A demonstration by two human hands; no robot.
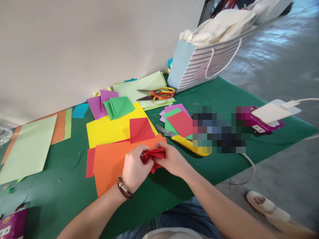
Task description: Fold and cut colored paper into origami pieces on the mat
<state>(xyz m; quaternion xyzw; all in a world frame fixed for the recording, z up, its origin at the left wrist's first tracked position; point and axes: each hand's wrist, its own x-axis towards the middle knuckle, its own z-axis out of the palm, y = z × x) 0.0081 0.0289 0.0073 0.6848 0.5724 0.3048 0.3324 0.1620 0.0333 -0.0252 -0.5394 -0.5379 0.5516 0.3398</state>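
Note:
My left hand (136, 167), with a beaded bracelet at the wrist, and my right hand (171, 161) both pinch a folded piece of red paper (155, 155) between them. Its lower part is partly hidden by my fingers. Under my hands lies an orange paper sheet (112, 166) on a yellow sheet (109, 129). A red paper square (141, 129) rests just above my hands, not touching them. To the right of my right hand lies a yellow-handled cutting tool (185, 145).
A green cutting mat (219, 93) carries stacks of coloured paper (174, 119) and scissors with orange and yellow handles (156, 94). A striped paper bag (206, 63) holding cream cloth stands behind, against a white wall (74, 43). A pixelated patch (219, 129) hides part of the mat.

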